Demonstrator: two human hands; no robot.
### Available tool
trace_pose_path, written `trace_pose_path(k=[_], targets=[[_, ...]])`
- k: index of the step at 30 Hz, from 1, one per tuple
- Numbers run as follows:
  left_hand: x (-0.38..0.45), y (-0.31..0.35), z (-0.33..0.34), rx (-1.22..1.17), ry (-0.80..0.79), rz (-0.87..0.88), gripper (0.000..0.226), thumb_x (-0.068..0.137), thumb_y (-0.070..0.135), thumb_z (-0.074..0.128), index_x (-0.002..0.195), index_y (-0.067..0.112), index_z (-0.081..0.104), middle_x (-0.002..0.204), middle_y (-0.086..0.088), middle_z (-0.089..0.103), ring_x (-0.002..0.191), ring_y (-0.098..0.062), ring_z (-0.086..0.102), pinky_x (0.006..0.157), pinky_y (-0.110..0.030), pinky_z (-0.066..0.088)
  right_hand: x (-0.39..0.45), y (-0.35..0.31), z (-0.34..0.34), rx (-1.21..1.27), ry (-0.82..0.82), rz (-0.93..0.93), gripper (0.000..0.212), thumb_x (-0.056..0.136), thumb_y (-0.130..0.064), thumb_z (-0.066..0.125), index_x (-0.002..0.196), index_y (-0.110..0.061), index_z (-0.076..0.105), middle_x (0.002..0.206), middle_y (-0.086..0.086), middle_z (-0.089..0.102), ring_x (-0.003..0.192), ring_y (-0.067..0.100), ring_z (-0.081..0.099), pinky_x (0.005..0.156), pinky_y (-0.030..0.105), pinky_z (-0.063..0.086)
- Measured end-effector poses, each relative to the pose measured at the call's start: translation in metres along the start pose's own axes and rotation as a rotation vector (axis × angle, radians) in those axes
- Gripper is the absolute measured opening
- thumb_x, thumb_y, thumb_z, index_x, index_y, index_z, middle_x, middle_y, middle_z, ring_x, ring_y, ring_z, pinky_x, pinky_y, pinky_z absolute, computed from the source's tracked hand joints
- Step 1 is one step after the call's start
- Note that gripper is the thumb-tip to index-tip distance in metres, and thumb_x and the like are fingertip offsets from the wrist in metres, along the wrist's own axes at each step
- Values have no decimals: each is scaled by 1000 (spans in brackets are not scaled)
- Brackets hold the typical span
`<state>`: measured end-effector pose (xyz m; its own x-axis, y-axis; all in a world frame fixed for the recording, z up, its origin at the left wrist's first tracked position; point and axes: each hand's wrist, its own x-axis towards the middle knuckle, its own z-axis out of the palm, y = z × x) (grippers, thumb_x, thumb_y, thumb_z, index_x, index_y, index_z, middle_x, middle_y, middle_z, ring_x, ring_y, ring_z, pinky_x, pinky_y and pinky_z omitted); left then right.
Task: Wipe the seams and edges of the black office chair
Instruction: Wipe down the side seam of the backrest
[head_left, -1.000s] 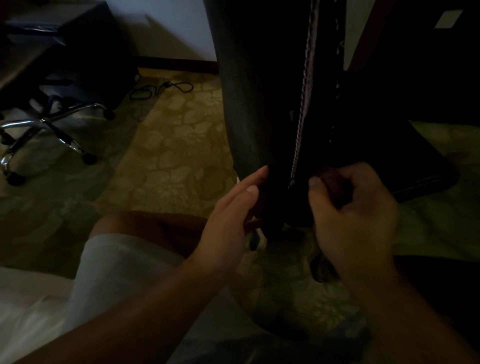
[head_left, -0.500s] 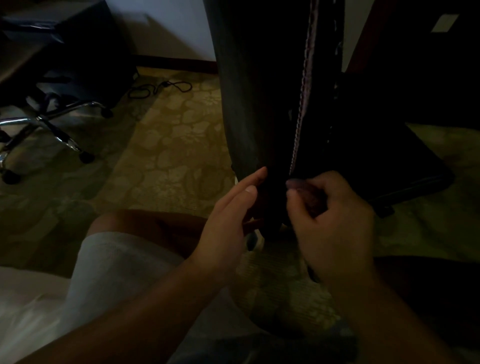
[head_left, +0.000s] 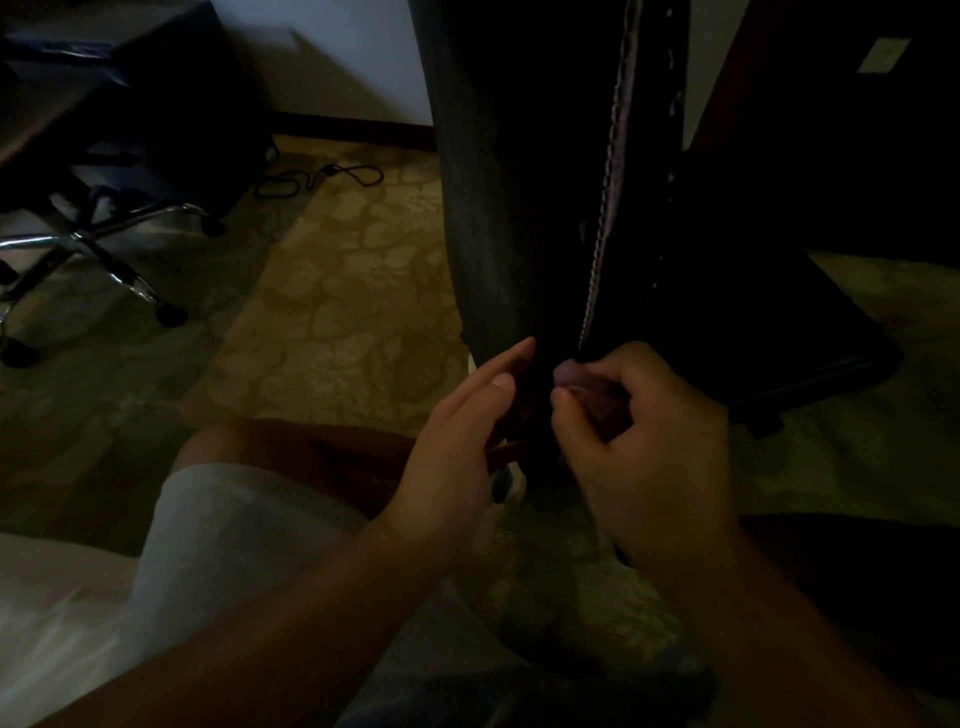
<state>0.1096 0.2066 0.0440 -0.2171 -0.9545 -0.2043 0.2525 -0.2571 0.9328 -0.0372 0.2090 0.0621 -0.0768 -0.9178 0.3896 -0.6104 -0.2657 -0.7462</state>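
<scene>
I sit on the floor in a dim room, and the tall black office chair back (head_left: 519, 182) stands right in front of me, filling the top middle of my view from about 11 o'clock to 1 o'clock. A line of pale stitching, the seam (head_left: 605, 208), runs straight down it and ends just above my right hand.

My right hand (head_left: 649, 441) is curled up. Its thumb and fingers pinch a small pinkish wad of cloth (head_left: 571, 376), and the wad sits at the bottom end of the seam, touching the chair edge. I cannot tell how big the cloth is, because most of it hides inside my fist.

My left hand (head_left: 462, 441) is flat, with straight fingers. The fingertips (head_left: 519, 351) rest against the dark lower edge of the chair back, just to the 9 o'clock side of my right hand. It holds nothing.

The dark flat seat of the chair (head_left: 779, 322) sticks out toward 3 o'clock. My knee in pale white shorts (head_left: 223, 530) is down at 7 o'clock. The floor is a yellow-green carpet with leaf shapes (head_left: 337, 312). At 9 o'clock stands another chair's shiny metal wheeled base (head_left: 104, 249). A black cable (head_left: 322, 176) lies curled on the carpet near 11 o'clock.
</scene>
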Motion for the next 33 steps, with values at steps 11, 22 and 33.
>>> trace_pose_path(k=[11, 22, 33], targets=[[-3, 0, 2, 47, 8, -10, 54, 92, 41, 41, 144, 28, 52, 136, 10, 64, 130, -16, 59, 109, -47, 42, 2, -4, -1, 36, 126, 116, 17, 88, -30, 69, 91, -35, 52, 71, -26, 49, 75, -26, 52, 55, -3, 40], [-4, 2, 1, 76, -2, -10, 55, 92, 41, 40, 144, 30, 51, 136, 15, 63, 128, -11, 59, 99, -34, 48, 9, -3, -10, 73, 131, 139, 17, 86, -28, 70, 88, -31, 53, 70, -24, 48, 71, -25, 52, 54, -3, 37], [-3, 12, 3, 8, 16, 11, 57, 89, 39, 44, 143, 24, 53, 135, 5, 66, 127, -21, 61, 105, -43, 47, 8, -14, -8, 40, -34, 60, 12, 86, -35, 66, 92, -34, 56, 74, -26, 52, 78, -24, 54, 57, -2, 41]])
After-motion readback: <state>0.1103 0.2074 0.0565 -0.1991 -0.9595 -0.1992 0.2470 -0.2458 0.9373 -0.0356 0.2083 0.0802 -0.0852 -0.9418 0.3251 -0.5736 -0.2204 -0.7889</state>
